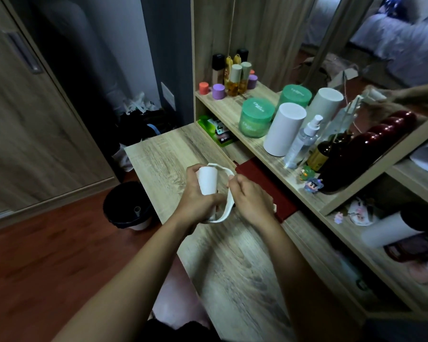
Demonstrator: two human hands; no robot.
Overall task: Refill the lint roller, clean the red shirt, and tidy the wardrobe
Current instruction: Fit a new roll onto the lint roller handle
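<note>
**A:** Which containers are there, starting close in?

**B:** On the floor just left of the table (163, 154) stands a bin (108, 206) with a black liner. A short grey tube (137, 211) stands up inside it. On the shelf (232, 102) above the table's far edge there is a clear spray bottle (303, 141) holding clear liquid, but I cannot tell the level. Just beside it is a dark brown bottle (319, 155) with a yellow label.

**A:** And further back?

**B:** A tall white cylinder (283, 129) is closed on top, so its contents are hidden. A green jar (255, 119) with its lid on is touching or nearly touching it. At the far end are slim bottles (234, 81) with golden liquid and pale caps, then a small purple pot (218, 91) and a red-orange pot (203, 88), both capped.

**A:** Where is the lint roller?

**B:** The lint roller (216, 193) is held in the air above the middle of the table, between both hands. The left grip (198, 203) has its fingers curled round the roll (208, 180). The right grip (250, 201) pinches the handle (229, 208) between thumb and fingertips.

**A:** How does it look?

**B:** It is all white. The roll is a plain, smooth cylinder with its flat end tilted up and away. The handle is a thin curved band that arches over the roll's top and loops back beneath the left grip. A flat dark red item (262, 183) lies just beyond the right grip, and I cannot tell what it is.
</note>
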